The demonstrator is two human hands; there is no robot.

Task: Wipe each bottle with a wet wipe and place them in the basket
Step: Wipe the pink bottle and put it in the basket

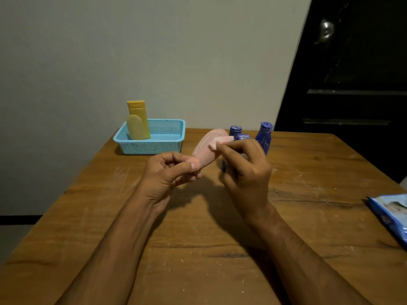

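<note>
My left hand grips the narrow end of a pink bottle, holding it tilted up and away above the wooden table. My right hand pinches a small pale wet wipe against the bottle's upper side. A light blue mesh basket stands at the table's far left with two yellow bottles upright in it. Three dark blue bottles stand just behind my right hand, partly hidden by it.
A blue pack of wipes lies at the table's right edge. The wall rises behind the table, and a dark door stands at the right. White scuff marks streak the tabletop.
</note>
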